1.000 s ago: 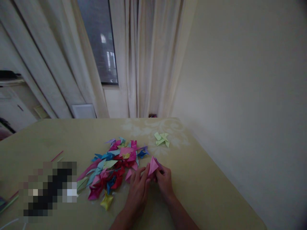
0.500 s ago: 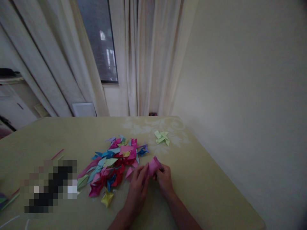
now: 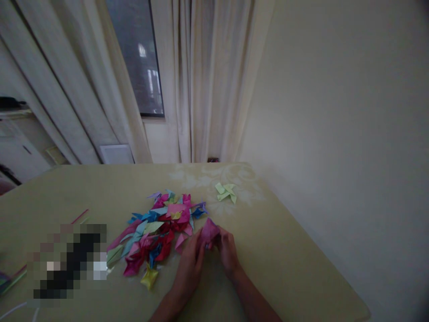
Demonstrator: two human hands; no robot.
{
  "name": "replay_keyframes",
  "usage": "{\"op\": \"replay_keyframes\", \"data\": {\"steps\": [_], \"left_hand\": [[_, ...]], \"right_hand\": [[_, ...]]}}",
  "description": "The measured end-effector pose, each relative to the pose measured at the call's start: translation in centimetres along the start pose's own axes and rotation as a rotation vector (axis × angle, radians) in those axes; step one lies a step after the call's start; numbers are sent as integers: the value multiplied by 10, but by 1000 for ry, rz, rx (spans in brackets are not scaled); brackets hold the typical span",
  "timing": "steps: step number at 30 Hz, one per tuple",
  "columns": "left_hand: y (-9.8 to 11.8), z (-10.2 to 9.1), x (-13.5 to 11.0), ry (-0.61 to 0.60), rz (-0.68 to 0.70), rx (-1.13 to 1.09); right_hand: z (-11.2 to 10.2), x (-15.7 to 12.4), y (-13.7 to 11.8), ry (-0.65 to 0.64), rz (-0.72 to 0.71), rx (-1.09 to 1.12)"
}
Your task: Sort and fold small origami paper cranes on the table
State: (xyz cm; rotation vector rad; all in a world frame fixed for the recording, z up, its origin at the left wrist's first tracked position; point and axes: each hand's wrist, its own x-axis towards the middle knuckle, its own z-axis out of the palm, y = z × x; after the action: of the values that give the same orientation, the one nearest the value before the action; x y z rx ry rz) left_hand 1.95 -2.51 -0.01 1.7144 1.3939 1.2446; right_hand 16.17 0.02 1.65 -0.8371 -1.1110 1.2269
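Between my two hands is a piece of folded pink paper, its pointed top upward, held just above the table. My left hand grips its left side, fingers closed against the paper. On the opposite side my right hand pinches the paper's right edge; some fingertips are hidden behind it. Just left of my hands lies a heap of folded paper shapes in pink, red, blue, green and purple. A yellow folded paper piece rests at the heap's near end.
A pale green paper pinwheel shape lies beyond my hands on the table. To the left are a blurred-out dark object and thin pink and green sticks. A wall borders the table's right side; curtains hang behind it.
The pink paper has been turned, so its pointed, wider face now shows, and it has shifted slightly left. My right hand has moved a little left with it.
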Motion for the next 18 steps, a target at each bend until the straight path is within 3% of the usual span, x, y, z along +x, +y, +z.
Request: {"op": "replay_keyframes", "data": {"steps": [4,8,14,18], "left_hand": [[12,-3,1,-61,-36,-96],[12,-3,3,-197,-108,-157],[12,2,-1,-170,-93,-134],[30,-6,-4,-264,-44,-29]], "right_hand": [[-1,-1,-4,44,-20,-169],[-4,-1,-3,106,1,-163],[2,-2,-1,39,111,-41],[-4,4,-9,198,57,-48]]}}
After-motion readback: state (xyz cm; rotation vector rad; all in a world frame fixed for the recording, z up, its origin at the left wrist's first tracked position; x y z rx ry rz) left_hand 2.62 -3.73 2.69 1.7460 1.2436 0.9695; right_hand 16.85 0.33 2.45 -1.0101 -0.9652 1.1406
